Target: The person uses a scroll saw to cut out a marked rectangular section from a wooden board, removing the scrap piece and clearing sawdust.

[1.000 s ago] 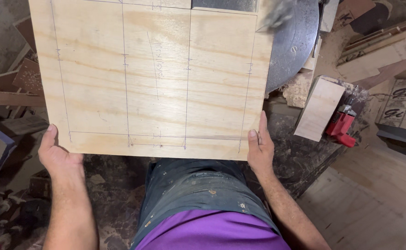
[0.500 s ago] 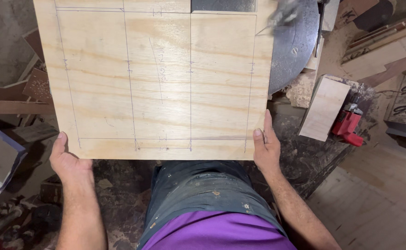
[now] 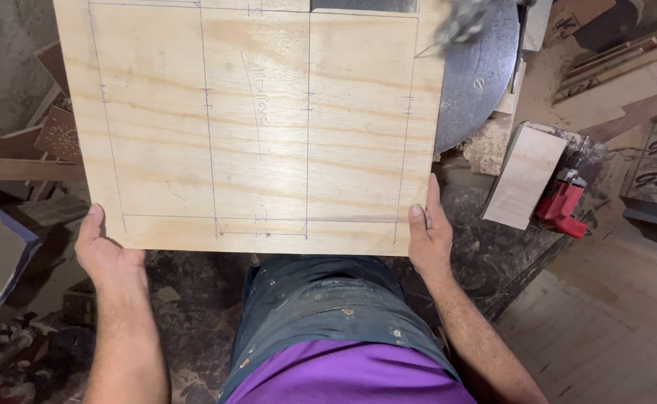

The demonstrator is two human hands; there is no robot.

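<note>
Holding pale square plywood panel with pencilled grid lines [image 3: 253, 127] by both near corners, over the dark round metal machine table [image 3: 478, 82].

Left hand [image 3: 107, 254] clasping the near-left corner, thumb up along the panel's side edge; right hand [image 3: 429, 236] clasping the near-right corner, thumb lying on the top face, fingers hidden beneath; panel lying flat ahead of the body, far-right corner covering part of the machine table; blurred grey part [image 3: 459, 22] standing at that corner, too smeared to identify; judging the step as positioning the marked panel for a cut; next move calling for squaring a pencil line to the blade, hands clear; small light wooden block [image 3: 523, 176] and red tool [image 3: 564, 202] resting well apart, right.
</note>
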